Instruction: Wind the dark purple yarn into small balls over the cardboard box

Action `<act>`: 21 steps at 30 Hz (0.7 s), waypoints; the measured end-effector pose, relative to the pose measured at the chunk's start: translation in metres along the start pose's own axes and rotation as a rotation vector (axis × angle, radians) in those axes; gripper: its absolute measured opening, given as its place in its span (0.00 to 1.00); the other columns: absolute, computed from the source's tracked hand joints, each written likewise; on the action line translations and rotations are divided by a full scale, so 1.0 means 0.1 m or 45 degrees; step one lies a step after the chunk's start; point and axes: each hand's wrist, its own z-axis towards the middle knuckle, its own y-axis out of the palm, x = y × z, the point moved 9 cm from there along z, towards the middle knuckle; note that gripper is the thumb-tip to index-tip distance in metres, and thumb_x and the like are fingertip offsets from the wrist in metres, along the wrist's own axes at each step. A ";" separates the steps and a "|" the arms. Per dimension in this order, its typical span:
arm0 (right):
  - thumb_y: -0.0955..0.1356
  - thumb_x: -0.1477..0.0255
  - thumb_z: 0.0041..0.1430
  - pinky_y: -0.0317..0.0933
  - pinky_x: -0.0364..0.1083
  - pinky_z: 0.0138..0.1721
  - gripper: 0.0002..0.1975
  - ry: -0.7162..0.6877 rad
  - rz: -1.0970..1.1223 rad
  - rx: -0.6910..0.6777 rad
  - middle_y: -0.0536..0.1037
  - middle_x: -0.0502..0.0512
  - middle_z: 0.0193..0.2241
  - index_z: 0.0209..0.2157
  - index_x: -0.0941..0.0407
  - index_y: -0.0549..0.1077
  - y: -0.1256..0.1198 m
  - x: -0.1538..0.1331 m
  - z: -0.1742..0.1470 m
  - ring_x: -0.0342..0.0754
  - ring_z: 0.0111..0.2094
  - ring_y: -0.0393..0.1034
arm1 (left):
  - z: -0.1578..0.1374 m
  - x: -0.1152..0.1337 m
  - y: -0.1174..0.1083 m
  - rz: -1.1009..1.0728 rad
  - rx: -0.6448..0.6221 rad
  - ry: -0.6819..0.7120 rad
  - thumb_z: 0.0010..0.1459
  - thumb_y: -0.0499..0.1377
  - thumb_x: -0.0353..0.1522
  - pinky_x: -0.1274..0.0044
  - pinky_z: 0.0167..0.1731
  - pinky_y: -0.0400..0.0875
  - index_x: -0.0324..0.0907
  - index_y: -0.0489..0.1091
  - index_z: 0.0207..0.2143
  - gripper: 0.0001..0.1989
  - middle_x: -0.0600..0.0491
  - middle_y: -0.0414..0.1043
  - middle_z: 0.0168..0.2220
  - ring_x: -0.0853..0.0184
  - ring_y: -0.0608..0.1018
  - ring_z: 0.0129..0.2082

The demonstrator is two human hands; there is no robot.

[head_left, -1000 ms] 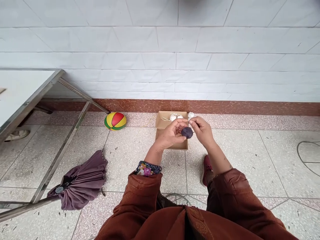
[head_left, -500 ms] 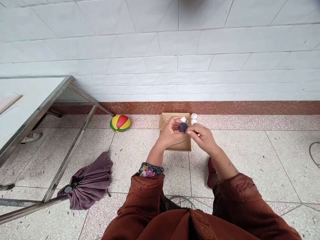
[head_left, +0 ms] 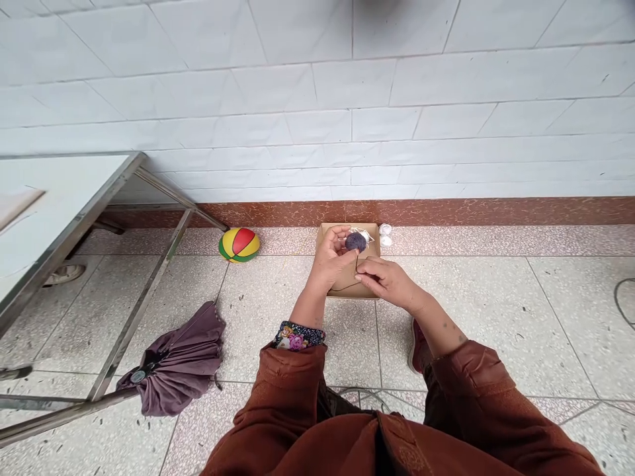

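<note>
My left hand (head_left: 331,259) is closed round a small ball of dark purple-grey yarn (head_left: 356,242). A dark strand of yarn (head_left: 356,263) runs down from the ball to my right hand (head_left: 389,280), whose thumb and fingers pinch it. Both hands are over a shallow cardboard box (head_left: 368,289) on the floor. Inside the box, some white yarn (head_left: 367,235) shows behind the ball, partly hidden by it. A dark thread also lies across the box bottom, near my left wrist.
Two small white balls (head_left: 385,235) sit right of the box by the wall. A coloured ball (head_left: 239,244) lies left, near a metal-framed table (head_left: 112,188). A folded purple umbrella (head_left: 181,360) rests against the table's lower bar. A cable (head_left: 620,304) is at far right.
My right hand has moved down and left, away from the yarn ball, with a length of strand now stretched between them. My left hand with the ball has shifted slightly left and up.
</note>
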 end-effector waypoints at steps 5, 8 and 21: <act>0.68 0.62 0.75 0.66 0.48 0.37 0.11 0.030 0.036 0.274 0.78 0.52 0.32 0.38 0.50 0.78 -0.46 -0.07 0.02 0.48 0.33 0.72 | -0.08 0.02 0.12 0.204 -0.116 -0.034 0.48 0.73 0.27 0.73 0.45 0.73 0.46 0.71 0.55 0.32 0.48 0.77 0.52 0.64 0.80 0.47; 0.69 0.60 0.73 0.65 0.49 0.38 0.12 0.187 0.033 0.493 0.78 0.52 0.31 0.36 0.50 0.77 -0.67 0.15 -0.02 0.50 0.33 0.71 | -0.16 0.02 0.30 0.144 -0.317 -0.103 0.50 0.73 0.28 0.71 0.47 0.74 0.47 0.72 0.57 0.32 0.48 0.76 0.52 0.64 0.80 0.47; 0.66 0.61 0.73 0.68 0.49 0.38 0.13 0.359 -0.053 0.291 0.81 0.55 0.33 0.36 0.51 0.75 -0.13 0.57 -0.09 0.52 0.35 0.75 | -0.10 0.04 0.26 -0.264 -0.155 -0.043 0.51 0.76 0.34 0.70 0.52 0.73 0.47 0.73 0.55 0.29 0.50 0.79 0.49 0.63 0.78 0.49</act>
